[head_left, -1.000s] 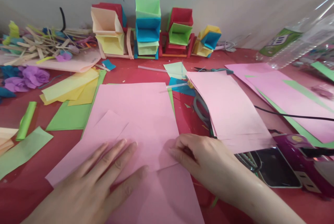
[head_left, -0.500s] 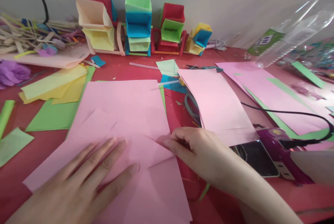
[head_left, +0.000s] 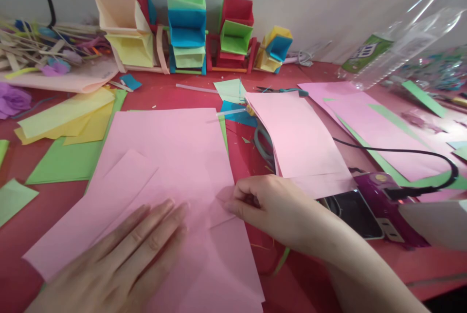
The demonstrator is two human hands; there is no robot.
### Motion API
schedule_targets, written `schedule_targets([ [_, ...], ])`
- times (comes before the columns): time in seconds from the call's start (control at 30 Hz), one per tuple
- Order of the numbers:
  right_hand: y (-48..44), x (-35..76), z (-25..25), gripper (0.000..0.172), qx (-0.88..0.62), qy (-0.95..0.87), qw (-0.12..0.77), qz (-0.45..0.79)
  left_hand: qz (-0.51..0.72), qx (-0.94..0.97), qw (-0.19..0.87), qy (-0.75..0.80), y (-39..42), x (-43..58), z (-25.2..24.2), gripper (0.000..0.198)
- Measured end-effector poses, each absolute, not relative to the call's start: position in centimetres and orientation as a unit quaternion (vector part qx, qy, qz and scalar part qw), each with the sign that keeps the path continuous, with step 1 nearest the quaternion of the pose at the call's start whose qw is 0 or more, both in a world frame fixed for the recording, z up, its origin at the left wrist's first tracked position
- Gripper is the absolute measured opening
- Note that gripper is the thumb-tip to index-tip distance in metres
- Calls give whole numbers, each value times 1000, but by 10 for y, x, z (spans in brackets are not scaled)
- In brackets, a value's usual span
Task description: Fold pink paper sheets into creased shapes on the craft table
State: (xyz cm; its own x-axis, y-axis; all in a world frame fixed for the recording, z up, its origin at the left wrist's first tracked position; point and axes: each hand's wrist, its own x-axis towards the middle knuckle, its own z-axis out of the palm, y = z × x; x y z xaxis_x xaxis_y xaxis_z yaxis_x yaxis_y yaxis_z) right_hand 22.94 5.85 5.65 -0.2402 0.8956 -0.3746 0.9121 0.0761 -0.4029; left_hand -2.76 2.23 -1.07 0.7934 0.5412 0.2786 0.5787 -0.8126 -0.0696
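Pink sheets of paper (head_left: 171, 142) lie in a stack before me, with green paper (head_left: 65, 162) showing beneath at the left. A narrower pink piece (head_left: 80, 218) rests aslant on top. My left hand (head_left: 127, 254) presses flat on the pink paper, its fingers stretched out. At the stack's right edge, my right hand (head_left: 270, 201) has thumb and forefinger closed on the corner of a pink paper piece (head_left: 223, 213). My left fingers cover part of that piece, so its full outline is hidden.
Folded paper boxes (head_left: 186, 26) line the wall. Right of the stack are more pink paper (head_left: 302, 133), scissors (head_left: 263, 145), a phone (head_left: 355, 218) and a purple device (head_left: 386, 201) with a black cable. A plastic bottle (head_left: 412, 30) leans at the back right.
My left hand has slid slightly right across the paper, and its fingers have drawn closer together. My right hand keeps its pinch at the edge. The view has shifted a little.
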Motion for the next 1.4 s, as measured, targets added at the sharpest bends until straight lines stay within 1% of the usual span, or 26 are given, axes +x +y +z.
schedule_targets([
  [0.1, 59, 229, 57, 30, 612, 737, 16, -285, -119, -962, 59, -239, 28, -30, -13, 70],
  [0.27, 59, 230, 58, 33, 620, 726, 8, -298, -79, -968, 49, -232, 33, -26, -9, 69],
  [0.47, 59, 232, 61, 42, 637, 710, -16, -300, -76, -966, 42, -244, 32, -24, -4, 62],
  [0.63, 59, 233, 60, 33, 622, 714, -26, -319, -85, -965, 46, -246, 32, -23, -4, 59],
  [0.73, 61, 231, 59, 32, 625, 719, -3, -305, -104, -961, 50, -250, 31, -22, -6, 56],
  [0.87, 61, 228, 58, 28, 627, 725, 18, -286, -99, -961, 63, -252, 31, -20, -7, 58],
  [1.03, 59, 229, 58, 27, 624, 733, 10, -270, -85, -963, 63, -250, 32, -19, -4, 58],
  [1.17, 60, 231, 58, 22, 619, 726, -6, -301, -86, -966, 61, -237, 33, -16, -2, 58],
  [1.4, 62, 233, 61, 20, 608, 712, -22, -350, -121, -971, 70, -195, 34, -5, 4, 64],
])
